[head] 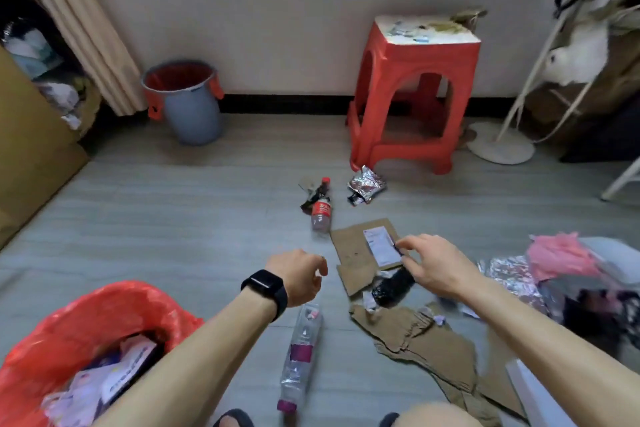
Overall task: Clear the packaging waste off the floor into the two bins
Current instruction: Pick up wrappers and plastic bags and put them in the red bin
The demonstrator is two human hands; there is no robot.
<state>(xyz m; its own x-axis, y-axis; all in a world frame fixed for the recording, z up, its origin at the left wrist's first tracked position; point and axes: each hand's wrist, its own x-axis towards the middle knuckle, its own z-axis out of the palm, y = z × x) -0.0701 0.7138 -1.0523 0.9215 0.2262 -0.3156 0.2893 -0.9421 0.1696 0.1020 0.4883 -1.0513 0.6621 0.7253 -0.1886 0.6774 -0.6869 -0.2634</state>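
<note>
Red-bagged bin point(86, 308) part full, clear bottle point(301, 354) and foil wrapper point(366, 184) on the floor (plenty left); left grip point(298, 274) loose and empty, right grip point(433, 267) at the labelled cardboard point(356, 253), pinch unclear.

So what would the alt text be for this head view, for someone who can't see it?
A person's right hand reaches a labelled cardboard sheet on a littered grey floor, while the left hand hangs loosely curled near a clear bottle. A red-bagged bin of waste sits at near left; a grey bin and red stool stand by the wall.
</note>
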